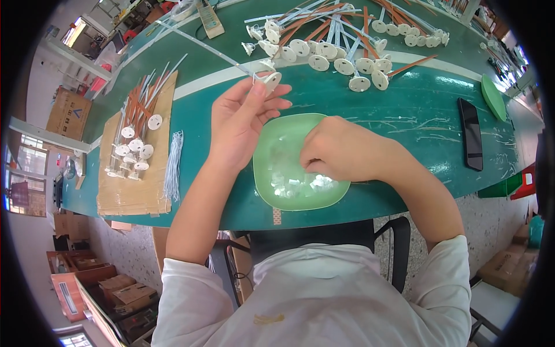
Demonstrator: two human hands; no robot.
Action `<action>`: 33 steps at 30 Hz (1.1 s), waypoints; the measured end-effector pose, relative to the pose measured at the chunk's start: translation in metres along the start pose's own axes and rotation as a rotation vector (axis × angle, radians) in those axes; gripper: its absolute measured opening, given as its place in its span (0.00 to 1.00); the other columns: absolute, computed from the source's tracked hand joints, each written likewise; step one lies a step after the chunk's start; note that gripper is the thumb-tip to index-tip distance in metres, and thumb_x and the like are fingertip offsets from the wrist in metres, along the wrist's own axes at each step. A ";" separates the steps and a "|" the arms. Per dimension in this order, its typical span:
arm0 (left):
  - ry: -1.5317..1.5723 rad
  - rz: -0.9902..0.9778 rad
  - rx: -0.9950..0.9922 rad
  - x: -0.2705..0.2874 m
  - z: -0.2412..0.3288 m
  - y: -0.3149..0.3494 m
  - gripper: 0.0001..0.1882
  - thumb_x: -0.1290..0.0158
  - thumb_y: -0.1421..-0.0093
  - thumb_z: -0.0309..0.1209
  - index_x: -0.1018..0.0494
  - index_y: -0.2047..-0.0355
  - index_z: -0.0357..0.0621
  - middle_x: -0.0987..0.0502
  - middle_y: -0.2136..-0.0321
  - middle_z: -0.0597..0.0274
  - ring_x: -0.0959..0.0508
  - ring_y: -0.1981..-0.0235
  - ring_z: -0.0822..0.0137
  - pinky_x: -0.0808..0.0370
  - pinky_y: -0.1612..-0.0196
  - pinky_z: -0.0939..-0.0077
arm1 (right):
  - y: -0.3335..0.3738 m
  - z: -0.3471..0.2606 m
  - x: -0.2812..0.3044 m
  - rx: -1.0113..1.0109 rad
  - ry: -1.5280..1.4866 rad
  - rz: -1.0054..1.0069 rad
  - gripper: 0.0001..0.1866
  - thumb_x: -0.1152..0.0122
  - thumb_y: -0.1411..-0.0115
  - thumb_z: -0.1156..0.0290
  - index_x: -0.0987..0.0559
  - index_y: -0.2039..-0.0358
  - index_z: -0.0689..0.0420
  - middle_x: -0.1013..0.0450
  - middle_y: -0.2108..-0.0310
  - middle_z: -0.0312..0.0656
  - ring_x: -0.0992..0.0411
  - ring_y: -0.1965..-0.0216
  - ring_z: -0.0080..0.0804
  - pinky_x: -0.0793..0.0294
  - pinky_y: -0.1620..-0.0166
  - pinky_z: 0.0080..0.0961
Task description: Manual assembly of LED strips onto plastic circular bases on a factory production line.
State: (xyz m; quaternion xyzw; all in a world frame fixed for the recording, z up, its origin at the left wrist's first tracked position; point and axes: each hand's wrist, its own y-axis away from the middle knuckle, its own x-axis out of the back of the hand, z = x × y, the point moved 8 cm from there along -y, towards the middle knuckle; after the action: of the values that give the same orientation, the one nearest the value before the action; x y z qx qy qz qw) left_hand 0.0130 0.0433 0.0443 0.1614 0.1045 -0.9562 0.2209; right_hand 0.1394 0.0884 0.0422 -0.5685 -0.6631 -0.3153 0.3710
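Between the thumb and fingers of my left hand is a white round disc, held tilted. A long pale strip runs from it up toward the far left. My right hand reaches into a light green plastic tray, its fingers curled together with the tips pointing down. Whatever they may hold is hidden. Small clear, shiny pieces lie in the near part of the tray, beside my right fingers.
Many white discs with brown and pale strips are heaped at the far side. More discs lie on a cardboard sheet at left, beside a bundle of white strings. A black phone and green dish are at right.
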 end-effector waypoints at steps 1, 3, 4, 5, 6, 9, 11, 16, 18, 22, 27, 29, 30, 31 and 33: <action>-0.023 0.007 -0.010 0.000 0.002 0.000 0.22 0.46 0.34 0.40 0.28 0.47 0.35 0.20 0.56 0.48 0.19 0.61 0.64 0.26 0.58 0.75 | 0.001 0.000 0.003 0.002 -0.012 0.032 0.03 0.39 0.50 0.75 0.20 0.76 0.60 0.25 0.77 0.45 0.26 0.71 0.45 0.27 0.64 0.38; -0.045 0.012 -0.021 0.001 0.003 0.000 0.22 0.46 0.34 0.40 0.28 0.47 0.35 0.20 0.57 0.48 0.20 0.61 0.64 0.26 0.58 0.75 | 0.000 -0.001 0.005 0.044 -0.054 0.078 0.03 0.39 0.50 0.75 0.20 0.75 0.60 0.25 0.77 0.46 0.26 0.72 0.45 0.27 0.65 0.36; -0.028 0.002 -0.024 0.001 0.003 0.000 0.22 0.46 0.34 0.40 0.29 0.47 0.36 0.21 0.56 0.48 0.20 0.60 0.64 0.26 0.57 0.75 | 0.000 -0.005 0.009 0.090 -0.092 0.123 0.03 0.38 0.49 0.75 0.20 0.74 0.60 0.25 0.76 0.46 0.26 0.72 0.44 0.27 0.66 0.35; -0.012 -0.008 -0.026 0.000 0.004 0.000 0.22 0.47 0.33 0.39 0.29 0.46 0.36 0.21 0.55 0.47 0.20 0.58 0.63 0.26 0.57 0.74 | 0.001 -0.007 0.011 0.088 -0.090 0.125 0.03 0.38 0.49 0.75 0.20 0.74 0.60 0.25 0.76 0.46 0.26 0.72 0.44 0.27 0.66 0.35; -0.016 -0.005 -0.028 0.000 0.005 0.002 0.22 0.47 0.33 0.39 0.29 0.46 0.36 0.21 0.55 0.47 0.20 0.58 0.63 0.26 0.57 0.74 | 0.002 -0.008 0.022 0.049 -0.177 0.223 0.03 0.39 0.47 0.76 0.21 0.72 0.61 0.25 0.76 0.45 0.25 0.73 0.41 0.26 0.67 0.32; 0.132 -0.045 -0.027 -0.007 0.006 0.006 0.22 0.47 0.33 0.37 0.32 0.44 0.38 0.23 0.52 0.45 0.21 0.53 0.60 0.25 0.54 0.72 | 0.004 -0.002 0.034 0.001 -0.344 0.401 0.03 0.39 0.44 0.76 0.21 0.70 0.62 0.24 0.77 0.43 0.24 0.74 0.35 0.25 0.69 0.27; 0.149 -0.114 -0.041 -0.015 0.006 0.008 0.22 0.47 0.34 0.35 0.35 0.43 0.39 0.25 0.49 0.43 0.23 0.48 0.55 0.25 0.49 0.67 | 0.007 0.003 0.039 -0.014 -0.420 0.486 0.03 0.39 0.42 0.76 0.22 0.69 0.62 0.23 0.77 0.42 0.23 0.75 0.31 0.24 0.70 0.24; 0.150 -0.175 -0.068 -0.028 0.006 0.015 0.21 0.47 0.34 0.33 0.36 0.44 0.39 0.26 0.49 0.41 0.25 0.46 0.50 0.28 0.42 0.59 | 0.014 0.017 0.046 -0.174 -0.433 0.648 0.06 0.37 0.43 0.75 0.20 0.69 0.65 0.22 0.77 0.41 0.24 0.76 0.20 0.24 0.71 0.18; 0.152 -0.195 -0.082 -0.029 0.007 0.014 0.21 0.47 0.34 0.33 0.36 0.44 0.39 0.26 0.49 0.40 0.25 0.45 0.49 0.29 0.40 0.56 | 0.015 0.021 0.048 -0.212 -0.458 0.656 0.06 0.37 0.44 0.75 0.19 0.69 0.66 0.21 0.77 0.40 0.24 0.76 0.19 0.24 0.71 0.17; 0.184 -0.229 -0.076 -0.032 0.007 0.015 0.22 0.47 0.34 0.33 0.36 0.44 0.37 0.26 0.50 0.39 0.26 0.45 0.47 0.31 0.39 0.52 | 0.017 0.026 0.049 -0.265 -0.466 0.703 0.06 0.36 0.45 0.76 0.19 0.69 0.67 0.21 0.77 0.40 0.24 0.76 0.18 0.24 0.70 0.16; 0.187 -0.231 -0.099 -0.035 0.003 0.017 0.21 0.48 0.33 0.34 0.36 0.44 0.37 0.26 0.50 0.39 0.25 0.45 0.46 0.31 0.39 0.52 | 0.020 0.022 0.049 -0.202 -0.377 0.871 0.06 0.35 0.47 0.77 0.19 0.68 0.65 0.20 0.75 0.41 0.22 0.75 0.21 0.23 0.70 0.17; 0.243 -0.186 -0.086 -0.031 0.001 0.015 0.20 0.49 0.32 0.34 0.36 0.44 0.37 0.26 0.50 0.38 0.25 0.45 0.45 0.31 0.39 0.51 | 0.025 0.018 0.049 -0.152 -0.327 0.973 0.06 0.35 0.47 0.77 0.19 0.68 0.64 0.20 0.74 0.41 0.21 0.75 0.23 0.22 0.70 0.18; 0.242 -0.185 -0.086 -0.030 0.000 0.015 0.20 0.49 0.32 0.34 0.36 0.44 0.37 0.26 0.50 0.38 0.25 0.45 0.45 0.31 0.39 0.51 | 0.025 0.016 0.048 -0.129 -0.252 0.990 0.06 0.34 0.47 0.77 0.18 0.68 0.63 0.20 0.73 0.42 0.21 0.74 0.25 0.22 0.71 0.19; 0.268 -0.178 -0.090 -0.028 0.000 0.015 0.20 0.50 0.32 0.34 0.36 0.44 0.37 0.26 0.50 0.38 0.26 0.45 0.44 0.31 0.39 0.51 | 0.025 0.013 0.047 -0.107 -0.178 1.006 0.06 0.34 0.47 0.77 0.18 0.67 0.62 0.20 0.72 0.43 0.20 0.74 0.27 0.21 0.71 0.20; 0.292 -0.170 -0.096 -0.027 0.001 0.016 0.19 0.51 0.32 0.34 0.36 0.45 0.37 0.26 0.49 0.38 0.26 0.45 0.43 0.31 0.39 0.51 | 0.024 0.011 0.046 -0.070 -0.137 1.024 0.06 0.34 0.47 0.77 0.18 0.67 0.62 0.20 0.73 0.43 0.20 0.75 0.29 0.21 0.71 0.21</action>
State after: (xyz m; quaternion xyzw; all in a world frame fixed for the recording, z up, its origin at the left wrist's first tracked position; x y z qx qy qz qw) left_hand 0.0430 0.0393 0.0531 0.2786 0.1941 -0.9317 0.1290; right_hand 0.1585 0.1250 0.0754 -0.8516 -0.3117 -0.0774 0.4144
